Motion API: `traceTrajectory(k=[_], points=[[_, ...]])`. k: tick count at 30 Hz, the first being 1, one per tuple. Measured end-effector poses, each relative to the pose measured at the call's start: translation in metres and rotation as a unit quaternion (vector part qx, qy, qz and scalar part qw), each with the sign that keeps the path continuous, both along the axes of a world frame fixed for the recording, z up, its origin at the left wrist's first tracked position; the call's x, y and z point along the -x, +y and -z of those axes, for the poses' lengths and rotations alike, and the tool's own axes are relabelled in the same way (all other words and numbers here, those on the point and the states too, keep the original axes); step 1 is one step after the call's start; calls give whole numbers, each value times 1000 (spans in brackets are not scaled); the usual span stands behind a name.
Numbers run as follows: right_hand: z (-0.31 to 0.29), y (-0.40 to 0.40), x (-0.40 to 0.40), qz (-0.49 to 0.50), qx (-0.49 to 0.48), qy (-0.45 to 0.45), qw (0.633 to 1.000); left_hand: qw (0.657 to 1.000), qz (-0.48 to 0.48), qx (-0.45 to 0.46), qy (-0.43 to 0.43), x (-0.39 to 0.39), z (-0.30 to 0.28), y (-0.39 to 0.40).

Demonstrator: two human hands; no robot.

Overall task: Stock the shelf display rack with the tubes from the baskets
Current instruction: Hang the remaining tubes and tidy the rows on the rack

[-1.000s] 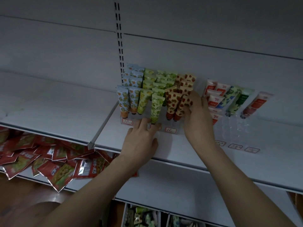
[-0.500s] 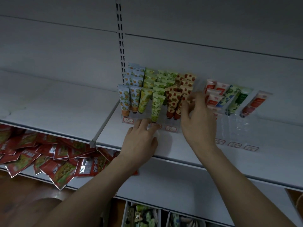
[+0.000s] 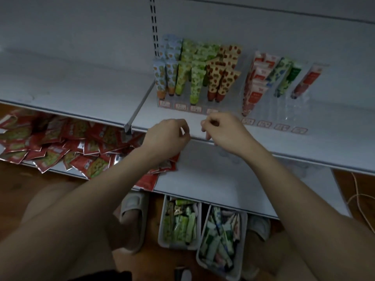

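Grey plastic baskets sit on the wooden floor nearest the camera, side by side under the lowest shelf edge: left basket (image 3: 162, 230) holds mostly green tubes, right basket (image 3: 241, 258) holds a mixed heap of green, white and pale tubes. Grey slipper (image 3: 133, 211) lies just left of the left basket. Both bare forearms reach up from the lower corners of the view.

Left hand (image 3: 165, 136) hangs over the front edge of the upper shelf (image 3: 304, 138), fingers loosely curled, nothing visible in it. Right hand (image 3: 222, 131) is just beside it, fingers curled inward the same way; no tube seen in it, though the inside of the palm is hidden. Hands are near each other, not touching.

Lower shelf at left carries a loose spread of red snack packets (image 3: 60, 142).

Farther back on the upper shelf, a clear display rack (image 3: 182, 106) with price labels along its front holds standing tubes: blue-patterned tubes (image 3: 169, 78), green-patterned tubes (image 3: 195, 82), orange spotted tubes (image 3: 221, 82), packed in rows. Second clear rack (image 3: 284, 124) to the right, partly filled: red-and-white tubes (image 3: 253, 88), dark green tubes (image 3: 286, 78), one red tube (image 3: 304, 84) apart at the far right. White back panel (image 3: 81, 27) behind, with a slotted upright (image 3: 154, 21).
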State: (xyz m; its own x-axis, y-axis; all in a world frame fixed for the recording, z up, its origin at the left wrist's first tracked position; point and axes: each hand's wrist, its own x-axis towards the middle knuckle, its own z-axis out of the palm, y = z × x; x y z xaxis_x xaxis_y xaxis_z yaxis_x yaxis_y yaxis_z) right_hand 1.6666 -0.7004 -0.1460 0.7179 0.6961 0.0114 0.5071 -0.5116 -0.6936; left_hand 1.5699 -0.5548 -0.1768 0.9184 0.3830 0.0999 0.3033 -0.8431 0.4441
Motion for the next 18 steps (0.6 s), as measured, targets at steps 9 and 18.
traceTrajectory(k=[9,18], points=[[92,-19,47,-80,264,291,916,890,22,244,385,29,75,-27],[276,-35,83,86,278,371,882,885,-78,230,397,68,258,-68]])
